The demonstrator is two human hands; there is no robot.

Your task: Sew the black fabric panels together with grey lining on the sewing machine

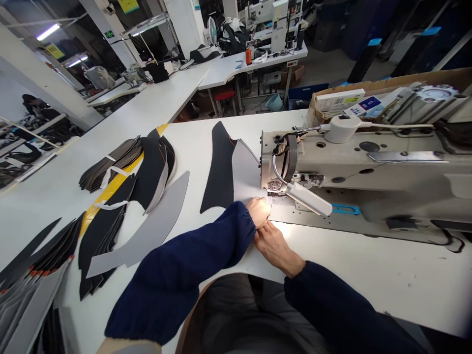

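Note:
Under the head of a sewing machine (pixel 282 167) lies a joined fabric piece, with a black panel (pixel 217 172) at left and a light grey panel (pixel 246 172) at right. My left hand (pixel 258 211) rests with curled fingers on the grey panel's near end, just left of the presser foot. Close below it, my right hand (pixel 275 246) pinches the fabric's near edge, its fingertips almost touching my left hand. The pinched edge itself is mostly hidden by my fingers. A small lamp (pixel 309 197) lights this spot.
Left of my arms lie a loose grey panel (pixel 162 216), stacked black panels (pixel 106 231), a tied brown-grey bundle (pixel 110 164) and more grey and black pieces (pixel 33 290). A cardboard box (pixel 313 108) of supplies stands behind the machine. Another sewing table (pixel 221 73) is farther back.

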